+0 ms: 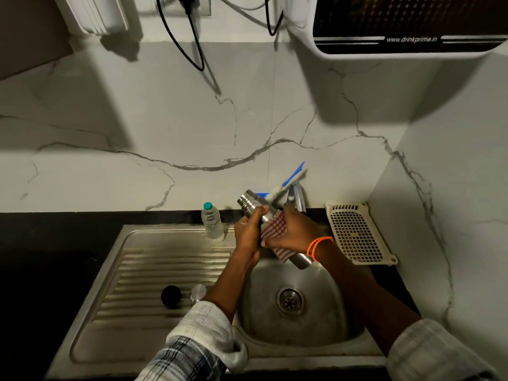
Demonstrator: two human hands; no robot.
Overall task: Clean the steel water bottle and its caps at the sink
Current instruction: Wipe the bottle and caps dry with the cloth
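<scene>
The white purifier [406, 23] on the wall reads "www.drinkprime.in". Over the round steel sink [291, 301] a smooth, ridged-neck steel bottle [254, 204] is held tilted, neck up toward the marble-veined wall. The left hand [248, 232] curls its fingers round the upper body; the right hand [295, 232] wraps a red-and-white checked cloth [275, 226] about the middle. A black cap [171, 296] and a steel cap [198, 293] sit apart on the ribbed drainboard [154, 270], near a clear plastic bottle [212, 221]

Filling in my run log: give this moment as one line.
left hand: grips steel bottle | right hand: wipes it with checked cloth | black cap, steel cap: on drainboard
</scene>
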